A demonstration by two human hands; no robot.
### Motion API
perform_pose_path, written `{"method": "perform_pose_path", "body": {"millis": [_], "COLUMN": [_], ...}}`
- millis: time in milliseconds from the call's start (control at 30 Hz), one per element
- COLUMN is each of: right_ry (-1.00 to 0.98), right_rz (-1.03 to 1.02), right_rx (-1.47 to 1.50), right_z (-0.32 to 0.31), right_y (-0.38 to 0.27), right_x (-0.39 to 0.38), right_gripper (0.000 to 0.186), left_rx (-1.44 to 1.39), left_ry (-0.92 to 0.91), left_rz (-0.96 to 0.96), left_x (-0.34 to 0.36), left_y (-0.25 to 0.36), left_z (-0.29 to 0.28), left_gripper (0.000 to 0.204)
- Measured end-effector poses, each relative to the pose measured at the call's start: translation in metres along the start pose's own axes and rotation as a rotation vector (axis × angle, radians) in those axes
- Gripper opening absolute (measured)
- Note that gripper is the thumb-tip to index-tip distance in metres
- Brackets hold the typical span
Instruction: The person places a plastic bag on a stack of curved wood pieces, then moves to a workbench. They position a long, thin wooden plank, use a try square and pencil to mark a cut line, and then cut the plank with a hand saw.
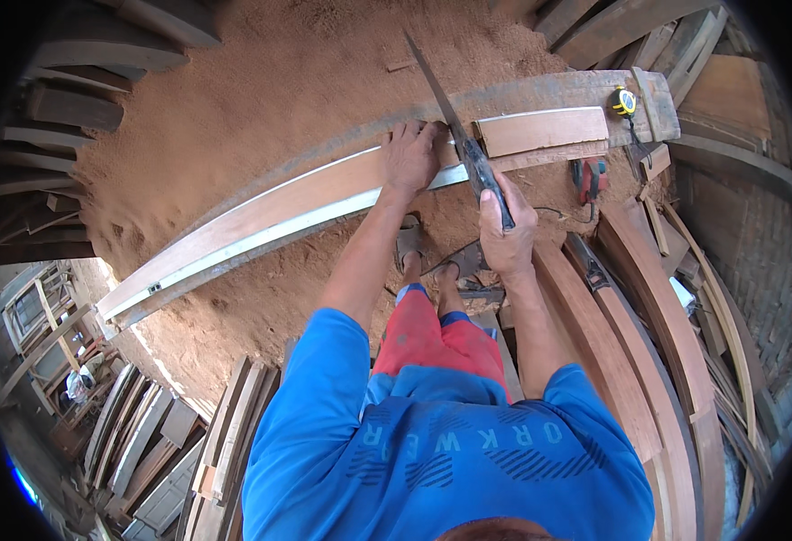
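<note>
My right hand (511,225) is wrapped round the dark handle of a handsaw (451,113). The blade points up and slightly left, crossing a long reddish plank (324,187) near its right end. Flat on the plank, just left of the blade, lies my left hand (411,158) with its fingers stretched out and nothing gripped. A long silvery straightedge bar (279,227) runs along the plank's near side, beneath my left wrist. Right of the saw rests a shorter board (542,132). Whether the teeth touch the wood I cannot tell.
Beneath the plank is a long grey timber (554,90). A yellow tape measure (623,101) lies at its right end, with a red power tool (589,179) nearer me. Curved planks (594,347) and a hand plane (588,263) are at my right. Sawdust (306,81) covers the ground.
</note>
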State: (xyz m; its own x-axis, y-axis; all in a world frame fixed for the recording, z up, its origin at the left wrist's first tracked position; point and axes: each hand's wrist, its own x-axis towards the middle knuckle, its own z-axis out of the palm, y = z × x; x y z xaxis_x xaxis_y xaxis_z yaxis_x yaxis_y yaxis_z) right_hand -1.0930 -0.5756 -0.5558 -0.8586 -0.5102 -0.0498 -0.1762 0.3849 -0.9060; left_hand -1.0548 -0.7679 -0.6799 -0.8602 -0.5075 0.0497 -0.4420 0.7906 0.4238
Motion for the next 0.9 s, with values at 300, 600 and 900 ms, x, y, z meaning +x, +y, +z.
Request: {"method": "perform_pose_path", "body": {"millis": [300, 600, 900], "right_ry": [-0.013, 0.041, 0.084], "right_rz": [-0.035, 0.137, 0.382], "right_rx": [0.016, 0.293, 1.374], "right_z": [-0.042, 0.002, -0.053], "right_y": [0.001, -0.014, -0.073], "right_x": [-0.102, 0.013, -0.054], "right_gripper": [0.038, 0.034, 0.050], "left_rx": [-0.045, -0.015, -2.009], "left_ry": [0.020, -0.004, 0.135], "left_rz": [-0.015, 0.004, -0.464], "left_x": [-0.007, 0.001, -0.011], "left_y": [0.000, -0.002, 0.039], "left_z": [-0.002, -0.004, -0.061], "left_gripper": [0.033, 0.026, 0.067]}}
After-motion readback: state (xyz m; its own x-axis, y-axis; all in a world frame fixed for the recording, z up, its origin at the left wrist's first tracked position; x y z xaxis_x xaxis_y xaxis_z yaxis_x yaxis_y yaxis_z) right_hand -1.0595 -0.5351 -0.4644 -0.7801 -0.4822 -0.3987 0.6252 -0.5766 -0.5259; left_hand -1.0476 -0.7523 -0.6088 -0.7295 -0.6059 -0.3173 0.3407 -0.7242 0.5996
